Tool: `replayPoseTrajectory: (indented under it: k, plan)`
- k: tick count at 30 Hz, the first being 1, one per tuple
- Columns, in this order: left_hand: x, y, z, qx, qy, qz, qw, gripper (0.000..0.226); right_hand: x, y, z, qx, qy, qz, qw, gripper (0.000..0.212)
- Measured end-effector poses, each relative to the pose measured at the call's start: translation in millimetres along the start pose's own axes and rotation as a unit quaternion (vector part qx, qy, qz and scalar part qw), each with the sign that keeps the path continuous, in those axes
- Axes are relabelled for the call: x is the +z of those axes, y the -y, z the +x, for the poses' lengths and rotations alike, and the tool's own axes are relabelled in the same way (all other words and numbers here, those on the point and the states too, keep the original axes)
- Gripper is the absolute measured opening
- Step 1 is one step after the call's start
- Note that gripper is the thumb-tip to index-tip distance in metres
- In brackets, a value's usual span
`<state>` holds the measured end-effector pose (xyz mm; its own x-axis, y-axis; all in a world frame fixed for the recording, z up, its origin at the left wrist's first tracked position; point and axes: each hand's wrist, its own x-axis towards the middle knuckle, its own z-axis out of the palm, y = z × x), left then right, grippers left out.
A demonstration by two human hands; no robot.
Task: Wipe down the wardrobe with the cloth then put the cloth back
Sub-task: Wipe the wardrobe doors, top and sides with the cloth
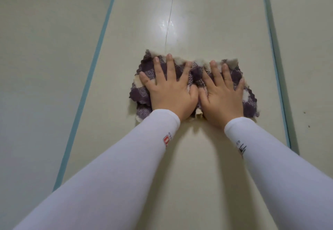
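A purple and cream checked cloth (249,102) lies spread flat against the cream wardrobe panel (198,22). My left hand (171,93) presses on the cloth's left half with straight, spread fingers. My right hand (221,96) presses on the right half the same way, its thumb touching my left thumb. Both arms wear white sleeves. The middle of the cloth is hidden under my palms.
Pale blue trim (90,78) runs down the panel's left edge and another blue strip (275,71) down its right edge, with further cream panels beyond each. A thin scratch line (168,24) and a glossy light reflection sit above the cloth.
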<state>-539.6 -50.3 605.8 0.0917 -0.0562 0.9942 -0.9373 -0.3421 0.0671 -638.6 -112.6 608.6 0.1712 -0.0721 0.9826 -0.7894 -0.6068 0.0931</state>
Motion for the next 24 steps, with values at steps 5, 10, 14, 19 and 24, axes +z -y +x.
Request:
replayPoseTrajectory:
  k: [5,10,14,19,24]
  plan:
    - [18,-45,-31,0.078,0.016,-0.034,0.996,0.058,3,-43,-52,0.075,0.009,0.012,0.997,0.075]
    - [24,-31,-92,0.097,-0.024,-0.029,0.995,0.059,17,-33,-122,0.091,0.007,0.025,0.996,0.072]
    - [21,13,-151,0.084,-0.026,-0.012,0.996,0.064,36,3,-165,0.009,-0.033,0.008,0.999,0.052]
    - [1,82,-161,0.040,0.001,0.026,0.999,0.066,35,66,-167,-0.077,-0.009,0.041,0.996,0.050]
    - [-14,108,-103,-0.018,0.021,0.034,0.999,0.070,12,84,-89,-0.133,0.047,0.006,0.990,0.052]
